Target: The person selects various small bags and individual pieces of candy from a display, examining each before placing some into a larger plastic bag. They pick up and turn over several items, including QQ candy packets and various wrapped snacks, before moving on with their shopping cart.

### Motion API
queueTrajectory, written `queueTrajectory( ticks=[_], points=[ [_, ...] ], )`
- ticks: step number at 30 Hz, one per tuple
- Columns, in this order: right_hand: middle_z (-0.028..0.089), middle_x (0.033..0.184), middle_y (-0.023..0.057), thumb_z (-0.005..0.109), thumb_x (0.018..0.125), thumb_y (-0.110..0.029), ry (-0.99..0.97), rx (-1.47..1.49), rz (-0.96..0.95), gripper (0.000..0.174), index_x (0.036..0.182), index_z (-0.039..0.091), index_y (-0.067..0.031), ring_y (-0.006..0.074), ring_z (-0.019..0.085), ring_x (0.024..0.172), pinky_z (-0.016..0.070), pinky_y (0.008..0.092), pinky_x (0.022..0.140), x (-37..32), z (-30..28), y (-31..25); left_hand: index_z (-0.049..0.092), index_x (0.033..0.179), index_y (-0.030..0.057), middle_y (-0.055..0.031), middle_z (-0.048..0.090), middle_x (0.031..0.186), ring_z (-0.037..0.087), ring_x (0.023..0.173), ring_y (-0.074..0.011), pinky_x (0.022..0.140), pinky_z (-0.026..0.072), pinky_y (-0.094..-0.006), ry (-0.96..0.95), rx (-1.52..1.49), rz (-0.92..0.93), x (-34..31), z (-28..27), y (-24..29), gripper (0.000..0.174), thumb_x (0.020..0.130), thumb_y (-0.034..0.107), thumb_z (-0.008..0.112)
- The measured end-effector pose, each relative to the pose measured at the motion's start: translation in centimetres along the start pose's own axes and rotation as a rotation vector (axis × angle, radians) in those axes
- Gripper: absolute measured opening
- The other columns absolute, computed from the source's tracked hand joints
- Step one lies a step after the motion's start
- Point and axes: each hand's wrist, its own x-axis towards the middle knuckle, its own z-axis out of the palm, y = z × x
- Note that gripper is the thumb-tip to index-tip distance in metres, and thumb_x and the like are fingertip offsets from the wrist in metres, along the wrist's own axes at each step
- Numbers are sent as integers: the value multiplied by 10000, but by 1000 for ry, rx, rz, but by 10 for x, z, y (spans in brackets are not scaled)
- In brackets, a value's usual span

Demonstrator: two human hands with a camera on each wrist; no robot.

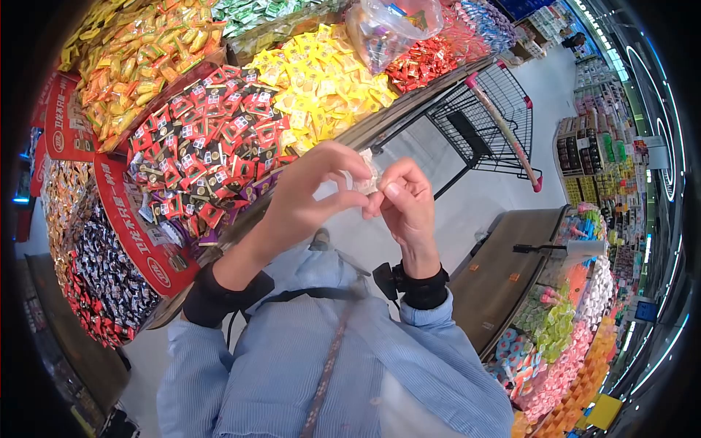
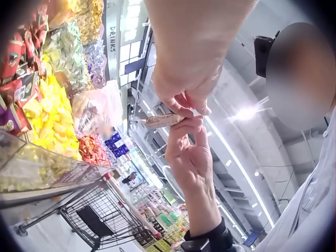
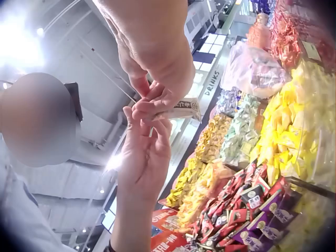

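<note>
Held up in front of the chest is a small pale wrapped snack packet (image 1: 370, 175), with dark printing on its wrapper (image 3: 185, 108) in the right wrist view. My left hand (image 1: 310, 186) pinches one side of it between thumb and fingers. From the other side my right hand (image 1: 409, 196) grips its edge with thumb and curled forefinger. The fingertips of both hands meet at one end of the packet (image 2: 161, 122), while its other end sticks out free. Fingers hide part of the wrapper.
Bins of red and black packets (image 1: 212, 142) and yellow packets (image 1: 325, 80) lie ahead on the left. A clear plastic bag (image 1: 391, 33) rests on the bins. Beyond stands a shopping cart (image 1: 482, 120). A brown-sided display (image 1: 504, 270) with wrapped sweets is on the right.
</note>
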Motion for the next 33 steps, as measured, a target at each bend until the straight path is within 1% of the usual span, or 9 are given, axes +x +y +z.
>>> queueTrajectory(
  ticks=[2, 5, 9, 11, 16, 19, 23, 29, 33],
  points=[
    [559, 618, 134, 519, 812, -103, -47, 102, -33, 117, 824, 448, -11, 202, 560, 523, 436, 264, 481, -4, 3, -10, 553, 921, 33, -67, 521, 992, 515, 918, -147, 786, 418, -257, 61, -12, 3, 3, -4, 2, 309, 638, -31, 661],
    [525, 547, 118, 518, 799, -115, -120, 317, -60, 133, 795, 434, -12, 200, 527, 449, 425, 270, 407, -7, 8, -17, 555, 952, 46, -73, 533, 1030, 516, 962, -168, 801, 418, -273, -61, 319, 196, 6, -7, 4, 391, 589, 4, 695],
    [518, 544, 123, 490, 817, -126, -227, 495, -54, 131, 799, 427, -12, 197, 516, 433, 425, 263, 406, -5, 15, -20, 573, 943, 50, -76, 567, 974, 546, 929, -199, 780, 439, -293, -144, 472, 242, 2, -2, 8, 413, 556, 42, 716],
    [521, 556, 132, 487, 823, -131, -233, 537, -64, 136, 804, 427, -10, 199, 519, 443, 429, 267, 418, -5, 18, -20, 596, 923, 57, -62, 584, 905, 573, 823, -191, 696, 462, -276, -61, 456, 239, 1, 0, 4, 381, 562, 37, 715],
    [536, 617, 141, 501, 833, -177, -56, 253, -130, 190, 851, 434, 1, 200, 545, 525, 439, 274, 470, -3, 12, -23, 618, 910, 77, -40, 578, 799, 563, 685, -164, 590, 461, -255, 70, 594, 257, 0, 5, 20, 363, 564, 52, 726],
    [545, 657, 131, 534, 825, -253, 14, 118, -146, 284, 882, 442, 9, 194, 553, 573, 445, 268, 511, -3, 6, -21, 608, 943, 83, -33, 561, 754, 545, 652, -166, 563, 450, -260, 41, 742, 358, 0, 6, 25, 401, 561, 69, 728],
    [550, 742, 121, 576, 794, -353, 40, -53, -171, 419, 923, 456, 26, 177, 552, 642, 452, 265, 581, -2, 7, -20, 590, 994, 94, -33, 549, 734, 527, 622, -175, 531, 427, -266, 18, 739, 451, 3, 3, 24, 449, 565, 59, 718],
    [503, 886, 132, 613, 765, -351, 59, -217, -291, 460, 960, 474, 42, 169, 524, 774, 437, 272, 656, -1, 12, -24, 592, 1006, 110, -32, 543, 742, 522, 628, -181, 538, 416, -275, 22, 679, 451, 5, 3, 25, 461, 565, 28, 698],
    [495, 893, 127, 642, 745, -273, 32, -300, -378, 407, 956, 483, 36, 175, 499, 821, 412, 275, 699, -2, 14, -23, 601, 994, 116, -29, 544, 761, 524, 643, -180, 551, 415, -277, -6, 701, 415, 2, 0, 29, 471, 550, -30, 658]
  ],
)
